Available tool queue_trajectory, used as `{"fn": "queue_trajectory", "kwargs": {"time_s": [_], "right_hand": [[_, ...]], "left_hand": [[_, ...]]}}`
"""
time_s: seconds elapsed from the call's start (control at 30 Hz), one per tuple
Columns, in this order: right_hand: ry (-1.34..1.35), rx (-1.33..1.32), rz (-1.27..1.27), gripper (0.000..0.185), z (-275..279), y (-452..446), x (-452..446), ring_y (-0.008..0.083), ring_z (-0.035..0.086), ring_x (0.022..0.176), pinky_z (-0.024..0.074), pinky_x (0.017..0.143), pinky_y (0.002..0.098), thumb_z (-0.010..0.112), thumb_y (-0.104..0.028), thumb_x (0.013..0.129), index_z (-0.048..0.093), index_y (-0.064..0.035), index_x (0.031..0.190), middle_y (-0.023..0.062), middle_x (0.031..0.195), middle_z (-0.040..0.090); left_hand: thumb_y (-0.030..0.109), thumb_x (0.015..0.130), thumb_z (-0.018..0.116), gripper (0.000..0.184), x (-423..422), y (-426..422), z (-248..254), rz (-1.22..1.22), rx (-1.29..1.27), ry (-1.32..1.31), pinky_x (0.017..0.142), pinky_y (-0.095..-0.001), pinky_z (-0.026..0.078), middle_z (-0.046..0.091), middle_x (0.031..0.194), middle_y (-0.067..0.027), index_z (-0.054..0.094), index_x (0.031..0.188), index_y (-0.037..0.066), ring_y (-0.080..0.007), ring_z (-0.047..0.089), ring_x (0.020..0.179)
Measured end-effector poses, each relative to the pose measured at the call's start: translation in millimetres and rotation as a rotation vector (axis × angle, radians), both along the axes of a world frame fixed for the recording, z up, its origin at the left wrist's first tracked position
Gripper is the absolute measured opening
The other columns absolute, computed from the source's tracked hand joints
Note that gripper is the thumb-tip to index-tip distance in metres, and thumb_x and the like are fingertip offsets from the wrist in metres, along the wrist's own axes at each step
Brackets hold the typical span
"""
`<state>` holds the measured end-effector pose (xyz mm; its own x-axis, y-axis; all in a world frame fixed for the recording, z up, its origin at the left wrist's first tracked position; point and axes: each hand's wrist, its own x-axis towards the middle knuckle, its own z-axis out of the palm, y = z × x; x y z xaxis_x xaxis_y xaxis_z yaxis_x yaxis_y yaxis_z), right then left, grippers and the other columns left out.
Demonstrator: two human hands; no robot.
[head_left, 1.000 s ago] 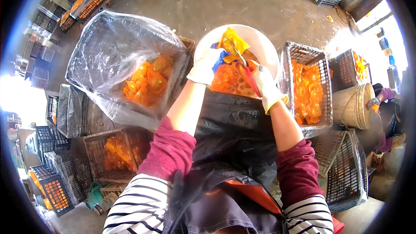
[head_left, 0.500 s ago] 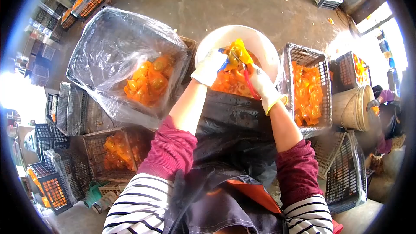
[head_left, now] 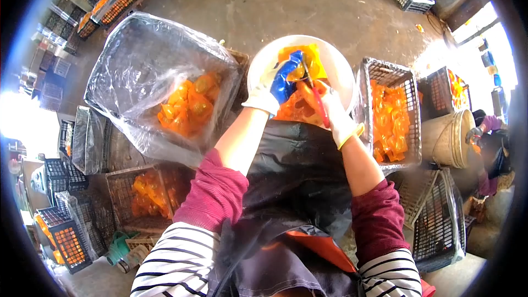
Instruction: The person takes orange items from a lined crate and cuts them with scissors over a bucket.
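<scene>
Over a white tub [head_left: 257, 58], my left hand [head_left: 278, 85], in a white glove with a blue coated palm, is closed on a yellow-orange plastic bag [head_left: 315, 58] with something roundish and darker inside. My right hand [head_left: 334, 111], in a white glove with a yellow cuff, is closed round red-handled scissors [head_left: 320, 105]. Their blades point up beside the bag, close to my left fingers; whether they touch it I cannot tell. More orange bags [head_left: 291, 111] lie in the tub below my hands.
A crate lined with clear plastic [head_left: 148, 44] stands left, holding orange bags [head_left: 190, 104]. To the right is a black crate [head_left: 415, 110] of orange bags, then a lidded bucket [head_left: 448, 137]. A co-worker's gloved hand [head_left: 474, 133] shows at far right.
My left hand has turned so its blue palm shows, and the yellow bag is spread wider. The scissors have shifted slightly, their blades now more upright near the bag.
</scene>
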<state>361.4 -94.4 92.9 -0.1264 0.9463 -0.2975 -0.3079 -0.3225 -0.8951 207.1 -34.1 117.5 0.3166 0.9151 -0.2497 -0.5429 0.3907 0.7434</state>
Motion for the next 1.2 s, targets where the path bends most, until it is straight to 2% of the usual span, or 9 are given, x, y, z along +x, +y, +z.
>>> {"fn": "queue_trajectory", "kwargs": {"time_s": [0.43, 0.63, 0.73, 0.77, 0.83, 0.93, 1.0, 1.1, 1.2], "right_hand": [[-0.405, 0.015, -0.118, 0.03, 3.7, 6.6, 3.6, 0.0164, 0.059, 0.098, 0.0516, 0.074, 0.0232, 0.042, -0.013, 0.097, 0.057, 0.002, 0.119, 0.0114, 0.105, 0.062], [-0.857, 0.131, -0.014, 0.031, 13.5, 2.0, 6.9, 0.0173, 0.057, 0.103, 0.0465, 0.082, 0.0229, 0.045, -0.015, 0.096, 0.057, 0.0009, 0.121, 0.0098, 0.108, 0.061], [-1.062, 0.225, -0.067, 0.033, 21.7, -5.0, 7.6, 0.0189, 0.057, 0.104, 0.0463, 0.084, 0.0253, 0.049, -0.016, 0.095, 0.055, -0.0014, 0.124, 0.0083, 0.113, 0.059], [-1.065, 0.274, -0.116, 0.034, 10.3, -6.1, 9.6, 0.0196, 0.056, 0.104, 0.0465, 0.085, 0.0263, 0.05, -0.016, 0.094, 0.054, -0.0022, 0.125, 0.0077, 0.115, 0.058], [-0.678, 0.283, -0.373, 0.035, -42.7, 11.3, 22.3, 0.0207, 0.058, 0.102, 0.0466, 0.085, 0.027, 0.048, -0.021, 0.095, 0.055, -0.0026, 0.124, 0.0115, 0.111, 0.062], [0.247, 0.382, -0.447, 0.036, -47.8, 29.6, 39.9, 0.0177, 0.059, 0.097, 0.0493, 0.078, 0.0276, 0.049, -0.023, 0.096, 0.051, -0.0047, 0.127, 0.0079, 0.111, 0.06], [0.011, 0.191, -0.38, 0.033, -3.4, 0.6, 53.5, 0.017, 0.058, 0.071, 0.0453, 0.055, 0.0282, 0.054, -0.032, 0.093, 0.053, -0.0057, 0.114, 0.0092, 0.095, 0.063], [0.779, 0.272, -0.46, 0.052, -19.0, -4.1, 76.8, 0.03, 0.043, 0.127, 0.0312, 0.11, 0.0446, 0.054, -0.038, 0.092, 0.046, 0.0016, 0.125, 0.0192, 0.131, 0.049], [0.816, 0.164, -0.43, 0.055, 1.3, -9.4, 66.1, 0.0292, 0.044, 0.126, 0.031, 0.11, 0.0439, 0.053, -0.038, 0.093, 0.045, 0.0043, 0.127, 0.0187, 0.132, 0.048]], "left_hand": [[0.018, 0.096, 0.05, 0.031, -2.3, 6.5, -5.6, -0.065, 0.243, 0.52, 0.08, -0.0271, 0.051, 0.058, 0.115, -0.0074, 0.053, 0.124, 0.005, -0.0168, 0.059, 0.093], [0.026, 0.09, 0.06, 0.031, -2.2, 6.7, -28.7, 0.178, 0.832, 1.194, 0.072, -0.0334, 0.051, 0.066, 0.094, -0.0187, 0.063, 0.107, 0.0, -0.0282, 0.065, 0.083], [0.011, 0.088, 0.059, 0.029, -9.6, 10.9, -23.8, 0.128, 0.627, 1.046, 0.085, -0.0291, 0.049, 0.064, 0.108, -0.0091, 0.059, 0.116, 0.003, -0.0201, 0.061, 0.098], [0.005, 0.085, 0.06, 0.032, -14.9, 16.1, -31.0, 0.147, 0.516, 0.526, 0.086, -0.0294, 0.049, 0.063, 0.112, -0.0108, 0.059, 0.117, 0.003, -0.0199, 0.06, 0.1], [0.002, 0.085, 0.059, 0.032, -52.3, 17.8, -23.5, 0.105, 0.423, 0.255, 0.087, -0.0276, 0.048, 0.063, 0.113, -0.0107, 0.06, 0.117, 0.002, -0.0182, 0.06, 0.1], [0.01, 0.087, 0.058, 0.028, -127.6, 5.3, -22.7, 0.274, 0.67, 0.81, 0.082, -0.0277, 0.049, 0.064, 0.105, -0.0095, 0.059, 0.114, 0.002, -0.0173, 0.062, 0.094], [0.015, 0.087, 0.058, 0.026, -189.0, 0.7, -41.7, 0.353, 0.434, 0.754, 0.077, -0.0288, 0.05, 0.065, 0.098, -0.0091, 0.059, 0.111, 0.003, -0.0178, 0.063, 0.088], [0.02, 0.091, 0.056, 0.031, -273.9, -13.1, -62.2, 0.399, 0.105, 0.736, 0.075, -0.0296, 0.051, 0.065, 0.1, -0.0101, 0.058, 0.116, 0.001, -0.0187, 0.062, 0.085], [0.02, 0.089, 0.061, 0.029, -303.8, -22.5, -69.3, 0.203, 0.199, 0.87, 0.068, -0.0276, 0.05, 0.064, 0.09, -0.0052, 0.059, 0.111, 0.001, -0.0142, 0.06, 0.078]]}}
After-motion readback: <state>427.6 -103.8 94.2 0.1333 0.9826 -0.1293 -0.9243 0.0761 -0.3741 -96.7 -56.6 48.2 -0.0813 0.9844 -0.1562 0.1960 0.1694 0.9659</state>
